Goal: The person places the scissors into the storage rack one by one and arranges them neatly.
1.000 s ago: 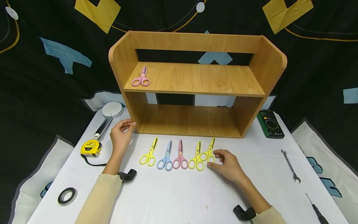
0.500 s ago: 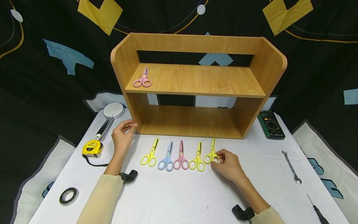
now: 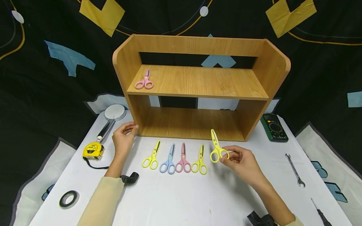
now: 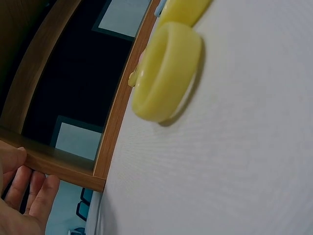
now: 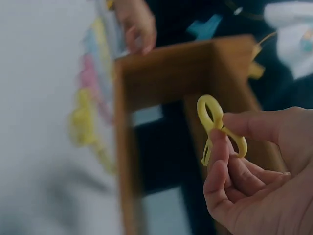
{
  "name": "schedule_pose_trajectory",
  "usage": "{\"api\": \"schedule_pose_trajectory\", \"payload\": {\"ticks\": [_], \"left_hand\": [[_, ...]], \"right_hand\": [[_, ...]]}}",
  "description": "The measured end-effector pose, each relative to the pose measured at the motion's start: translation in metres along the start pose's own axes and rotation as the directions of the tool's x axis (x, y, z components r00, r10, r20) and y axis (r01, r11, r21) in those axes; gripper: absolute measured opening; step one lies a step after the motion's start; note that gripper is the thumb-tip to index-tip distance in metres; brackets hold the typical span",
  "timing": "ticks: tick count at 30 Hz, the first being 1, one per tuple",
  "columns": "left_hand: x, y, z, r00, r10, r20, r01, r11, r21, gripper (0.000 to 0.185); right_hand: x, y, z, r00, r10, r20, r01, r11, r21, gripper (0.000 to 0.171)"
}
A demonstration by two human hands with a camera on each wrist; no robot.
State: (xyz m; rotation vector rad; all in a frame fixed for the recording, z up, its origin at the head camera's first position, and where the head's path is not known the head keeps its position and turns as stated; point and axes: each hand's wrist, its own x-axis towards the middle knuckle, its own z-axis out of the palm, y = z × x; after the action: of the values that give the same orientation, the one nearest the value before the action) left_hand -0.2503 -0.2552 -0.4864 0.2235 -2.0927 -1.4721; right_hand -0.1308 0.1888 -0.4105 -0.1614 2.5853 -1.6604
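Since the earlier frame, we see the right hand (image 3: 241, 161) and the yellow scissors (image 3: 216, 147) rise off the tabletop (image 3: 183, 197), while the left hand (image 3: 123, 135) keeps its place at the shelf (image 3: 198, 82).

The right thumb and index finger pinch one loop of the yellow scissors narrowly; in the right wrist view we see the other fingers bent below them. The hand points leftward, its forearm coming from the lower right, and the blades tilt away beyond the fingertips toward the shelf. The left fingers bend loosely, their tips touching the left panel, and the forearm rises from below; we cannot tell how firmly they press.

Just left of the right fingers lies a second pair of yellow scissors (image 3: 200, 159), then pink scissors (image 3: 183, 159), blue scissors (image 3: 169, 160) and, nearest the left hand, a third yellow pair (image 3: 152, 156). Above the left fingers, another pink pair (image 3: 145, 81) rests on the upper board.

Farther out, left of the left hand, we find a magnifier (image 3: 114, 112), a tape measure (image 3: 92, 150) and a tape roll (image 3: 62, 200); well right of the right hand, a multimeter (image 3: 274, 127), a wrench (image 3: 295, 169) and a screwdriver (image 3: 321, 213).
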Motion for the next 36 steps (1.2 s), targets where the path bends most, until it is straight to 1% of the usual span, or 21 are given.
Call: {"api": "schedule_pose_trajectory", "payload": {"ticks": [2,5,8,10,13,16,18,19,22,25,27,30,32,34,36], "left_hand": [[0.000,0.000,0.000,1.000,-0.002,0.002,0.002,1.000,0.000,0.022],[0.000,0.000,0.000,1.000,-0.006,0.004,0.006,1.000,-0.009,0.023],[0.000,0.000,-0.001,1.000,-0.012,-0.001,0.012,1.000,-0.013,0.023],[0.001,0.000,-0.001,1.000,-0.017,-0.005,0.016,1.000,-0.023,0.024],[0.001,0.002,-0.001,1.000,-0.019,-0.005,0.019,0.999,-0.033,0.024],[0.001,0.002,0.000,1.000,-0.018,0.004,0.018,0.999,-0.043,0.025],[0.001,0.001,0.000,1.000,-0.018,0.003,0.018,0.999,-0.042,0.025],[0.001,0.001,0.000,1.000,-0.017,0.000,0.017,0.999,-0.043,0.024],[0.001,0.000,0.001,1.000,-0.015,-0.007,0.015,0.999,-0.044,0.023],[0.000,0.000,0.001,1.000,-0.011,-0.009,0.011,0.999,-0.044,0.023],[0.000,0.000,0.001,1.000,-0.009,-0.008,0.009,0.999,-0.043,0.023],[0.001,-0.001,0.000,1.000,-0.009,-0.011,0.009,0.999,-0.037,0.023],[0.001,-0.001,0.000,1.000,-0.013,-0.011,0.013,0.999,-0.036,0.023],[0.001,0.000,0.000,1.000,-0.019,-0.007,0.018,0.999,-0.034,0.024],[0.000,0.001,-0.001,1.000,-0.024,-0.006,0.024,0.999,-0.033,0.025]], "right_hand": [[-0.002,-0.018,-0.005,0.998,-0.060,0.030,0.059,0.998,0.031,0.043],[0.002,-0.048,-0.011,0.986,-0.154,0.058,0.150,0.986,0.070,0.041],[0.017,-0.081,-0.015,0.970,-0.234,0.070,0.228,0.970,0.083,0.040],[0.033,-0.103,-0.016,0.962,-0.266,0.066,0.262,0.964,0.052,0.040],[0.066,-0.135,-0.014,0.959,-0.281,0.039,0.282,0.959,-0.033,0.042],[0.100,-0.161,-0.007,0.967,-0.253,0.014,0.253,0.962,-0.104,0.045],[0.122,-0.174,0.000,0.974,-0.227,0.010,0.227,0.967,-0.118,0.047],[0.132,-0.179,0.004,0.976,-0.215,0.013,0.215,0.969,-0.121,0.047],[0.157,-0.190,0.018,0.985,-0.170,0.033,0.173,0.982,-0.082,0.048],[0.175,-0.197,0.032,0.991,-0.128,0.049,0.130,0.991,-0.032,0.047],[0.185,-0.201,0.042,0.993,-0.106,0.052,0.108,0.994,-0.021,0.047],[0.195,-0.207,0.056,0.994,-0.099,0.048,0.102,0.994,-0.045,0.047],[0.200,-0.209,0.063,0.994,-0.105,0.043,0.109,0.991,-0.084,0.046],[0.202,-0.210,0.069,0.991,-0.126,0.046,0.131,0.983,-0.126,0.044],[0.203,-0.209,0.073,0.986,-0.156,0.053,0.163,0.969,-0.184,0.041]]}}
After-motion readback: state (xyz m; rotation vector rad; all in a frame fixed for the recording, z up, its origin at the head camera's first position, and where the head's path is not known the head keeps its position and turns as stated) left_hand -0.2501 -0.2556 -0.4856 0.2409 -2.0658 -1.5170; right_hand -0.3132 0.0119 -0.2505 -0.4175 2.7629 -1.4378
